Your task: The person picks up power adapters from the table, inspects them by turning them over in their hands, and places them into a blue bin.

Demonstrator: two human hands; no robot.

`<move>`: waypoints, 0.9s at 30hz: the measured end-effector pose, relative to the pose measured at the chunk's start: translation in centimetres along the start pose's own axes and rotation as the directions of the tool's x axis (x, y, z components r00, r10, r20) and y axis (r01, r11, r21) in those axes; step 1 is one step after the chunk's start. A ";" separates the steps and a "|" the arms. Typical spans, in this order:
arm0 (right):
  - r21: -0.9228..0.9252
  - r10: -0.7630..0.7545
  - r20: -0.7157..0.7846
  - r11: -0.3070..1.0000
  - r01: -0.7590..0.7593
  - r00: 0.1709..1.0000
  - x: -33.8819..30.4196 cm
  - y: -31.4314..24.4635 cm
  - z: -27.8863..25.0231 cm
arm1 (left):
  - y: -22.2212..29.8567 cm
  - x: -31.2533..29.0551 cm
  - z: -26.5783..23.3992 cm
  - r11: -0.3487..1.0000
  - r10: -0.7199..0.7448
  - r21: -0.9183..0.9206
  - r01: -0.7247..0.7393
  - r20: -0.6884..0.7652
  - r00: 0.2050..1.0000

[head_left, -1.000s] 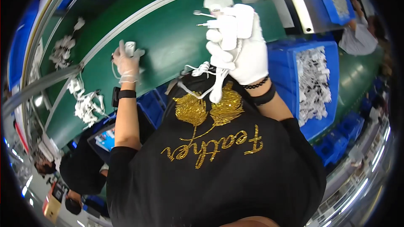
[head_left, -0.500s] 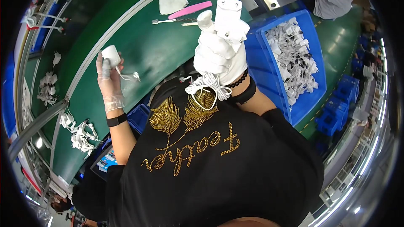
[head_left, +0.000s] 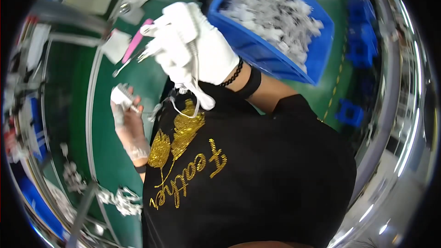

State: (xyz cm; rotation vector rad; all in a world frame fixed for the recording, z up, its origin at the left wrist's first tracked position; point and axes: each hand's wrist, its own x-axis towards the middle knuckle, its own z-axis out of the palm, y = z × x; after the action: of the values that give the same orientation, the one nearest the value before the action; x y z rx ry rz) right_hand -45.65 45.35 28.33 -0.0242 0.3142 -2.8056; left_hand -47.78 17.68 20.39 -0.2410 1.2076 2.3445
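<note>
My left hand (head_left: 131,128), in a thin clear glove, is closed around a white power adapter (head_left: 123,97). Its thin white cable (head_left: 155,111) dangles beside my fingers. My right hand (head_left: 213,53), in a thick white glove, is raised in front of my chest and grips several white chargers (head_left: 177,23). A bundled white cable (head_left: 198,97) hangs below that hand. The glove and the chargers are blurred, so where one ends and the other begins is hard to make out.
A blue bin (head_left: 271,66) heaped with white chargers (head_left: 275,18) stands at the far right. On the green bench lie a white cloth (head_left: 116,46), a pink tool (head_left: 133,43) and a toothbrush (head_left: 120,70). More white chargers (head_left: 126,202) lie at the near left.
The view has turned toward the right. My right hand has shifted left and turned, bringing the chargers closer to my left hand, which still holds its adapter.
</note>
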 end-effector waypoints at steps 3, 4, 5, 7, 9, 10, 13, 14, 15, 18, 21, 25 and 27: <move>-0.295 -0.125 -0.049 0.950 0.105 0.991 -3.7 -4.1 1.1 | -0.6 0.3 0.5 0.995 -0.073 0.062 0.074 -0.020 0.997; -0.467 -0.157 -0.044 0.877 0.118 0.987 -5.2 -6.2 1.5 | -0.5 0.4 0.3 0.991 -0.100 0.089 0.102 -0.032 0.995; -0.605 -0.217 -0.076 0.786 0.128 0.973 -7.4 -9.1 1.4 | -0.6 0.7 0.3 0.985 -0.125 0.116 0.130 -0.048 0.991; -0.396 -0.154 0.039 0.905 0.157 0.987 -8.8 -11.2 3.7 | -0.8 1.0 0.4 0.979 -0.098 0.177 0.099 -0.017 0.995; -0.660 -0.358 0.029 0.694 0.287 0.933 -9.8 -13.3 7.0 | -0.8 1.6 0.7 0.959 -0.049 0.280 0.036 0.039 0.998; -0.991 -0.625 0.066 0.047 0.122 0.778 -11.5 -15.6 8.2 | -0.5 1.7 1.3 0.960 -0.050 0.276 0.041 0.026 0.998; -0.911 -0.571 -0.077 -0.292 -0.290 0.817 -13.7 -19.9 6.8 | 0.4 1.5 4.2 0.976 -0.022 0.217 0.009 0.055 0.998; -0.746 -0.593 -0.230 -0.402 -0.532 0.771 -16.3 -21.8 4.7 | 1.0 1.6 5.7 0.984 -0.030 0.178 0.020 0.052 0.998; -0.597 -0.568 -0.173 -0.589 -0.545 0.804 -17.3 -22.3 2.8 | 1.0 2.1 6.5 0.991 -0.044 0.130 0.029 0.115 0.992; -0.403 -0.595 -0.210 -0.671 -0.623 0.776 -20.8 -22.0 -6.6 | 1.8 1.7 8.2 0.998 -0.011 0.066 -0.001 0.186 0.983; -0.186 -0.523 -0.397 -0.759 -0.624 0.754 -23.5 -19.7 -13.2 | 2.2 1.9 7.6 0.999 0.021 -0.043 -0.011 0.245 0.969; -0.291 -0.507 -0.373 -0.731 -0.617 0.777 -20.7 -17.0 -14.9 | 3.3 0.9 7.4 0.999 0.022 -0.028 -0.017 0.203 0.979; -0.400 -0.480 -0.178 -0.763 -0.509 0.859 -15.9 -14.3 -11.9 | 3.5 0.3 7.5 0.999 0.049 -0.020 -0.047 0.168 0.984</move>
State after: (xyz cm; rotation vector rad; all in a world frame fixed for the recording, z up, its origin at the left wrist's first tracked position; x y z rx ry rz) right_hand -35.57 66.13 20.11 0.3435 3.0420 -0.3450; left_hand -49.27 22.03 27.23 -0.0175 1.1249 2.3629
